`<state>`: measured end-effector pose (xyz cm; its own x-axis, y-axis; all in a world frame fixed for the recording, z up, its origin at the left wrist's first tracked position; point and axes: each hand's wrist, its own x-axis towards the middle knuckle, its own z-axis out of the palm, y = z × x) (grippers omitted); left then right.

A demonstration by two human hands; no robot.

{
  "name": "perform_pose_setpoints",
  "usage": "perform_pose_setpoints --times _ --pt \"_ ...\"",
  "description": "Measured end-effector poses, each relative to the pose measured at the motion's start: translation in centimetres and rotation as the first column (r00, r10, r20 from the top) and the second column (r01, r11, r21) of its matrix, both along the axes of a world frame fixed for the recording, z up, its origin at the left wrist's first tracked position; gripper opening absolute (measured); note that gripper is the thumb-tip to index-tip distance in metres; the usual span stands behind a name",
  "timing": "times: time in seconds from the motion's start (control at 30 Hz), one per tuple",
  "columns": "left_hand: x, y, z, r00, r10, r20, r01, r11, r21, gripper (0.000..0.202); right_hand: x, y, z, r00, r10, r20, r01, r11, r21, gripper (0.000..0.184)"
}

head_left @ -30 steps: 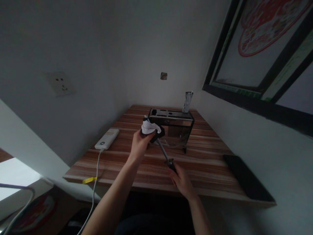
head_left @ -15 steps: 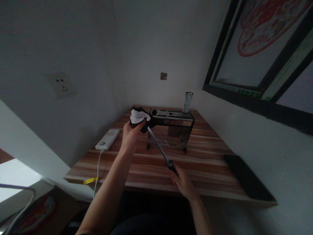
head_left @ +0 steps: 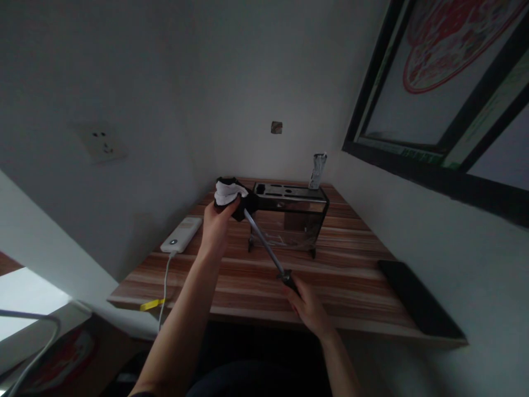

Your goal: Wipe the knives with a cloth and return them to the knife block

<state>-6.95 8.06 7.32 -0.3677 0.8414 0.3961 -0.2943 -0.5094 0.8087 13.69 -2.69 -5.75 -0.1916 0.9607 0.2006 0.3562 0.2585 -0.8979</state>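
Observation:
My right hand [head_left: 305,302] is closed around the dark handle of a sharpening steel [head_left: 264,242], near the table's front edge. The grey rod slants up and to the left. At its far end my left hand [head_left: 217,226] is closed on a black and white cloth [head_left: 229,194], which hides the rod's tip. Just behind and to the right stands a knife block [head_left: 289,193] with a slotted dark top and clear sides. A handle wrapped in silvery plastic [head_left: 317,171] sticks up from the block's right end.
The wood-patterned table [head_left: 351,281] sits in a corner between walls. A white power bank [head_left: 182,234] with a cable lies on its left, near a yellow strip [head_left: 152,304]. A black flat object like a phone [head_left: 419,298] lies along the right edge. A socket [head_left: 101,142] is on the left wall.
My left hand and the cloth have shifted slightly left and up. The steel has moved a little left with them, while my right hand stays nearly in place.

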Motion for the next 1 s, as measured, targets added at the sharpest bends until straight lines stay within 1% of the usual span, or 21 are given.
perform_pose_setpoints --times 0.17,0.33,0.53,0.67,0.8,1.0 --pt "-0.3 0.1 -0.1 1.000 0.021 0.002 -0.021 1.000 0.009 0.045 0.0 0.1 -0.2 1.000 -0.018 -0.015 0.018 0.999 0.037 0.037" --pt "0.0 0.0 -0.5 1.000 0.015 -0.018 -0.015 1.000 -0.001 0.047 0.0 0.1 -0.4 0.999 -0.018 -0.029 0.019 1.000 0.015 0.038" --pt "0.4 -0.5 -0.8 0.999 0.026 -0.043 -0.026 1.000 -0.002 0.047 0.0 0.0 0.1 1.000 -0.012 -0.012 0.013 1.000 0.010 0.036" --pt "0.7 -0.8 -1.1 1.000 0.027 -0.009 -0.027 1.000 0.000 0.045 0.0 -0.1 0.2 1.000 -0.004 -0.019 0.004 1.000 0.006 0.036" --pt "1.4 -1.1 -1.8 1.000 -0.025 -0.010 0.025 1.000 -0.016 0.041 -0.1 0.0 0.0 1.000 -0.009 -0.011 0.008 1.000 -0.008 0.038" --pt "2.8 -2.2 -3.4 0.989 -0.102 -0.103 0.091 0.990 -0.107 0.042 -0.1 0.0 -0.2 1.000 0.008 -0.005 -0.008 1.000 -0.029 0.040"
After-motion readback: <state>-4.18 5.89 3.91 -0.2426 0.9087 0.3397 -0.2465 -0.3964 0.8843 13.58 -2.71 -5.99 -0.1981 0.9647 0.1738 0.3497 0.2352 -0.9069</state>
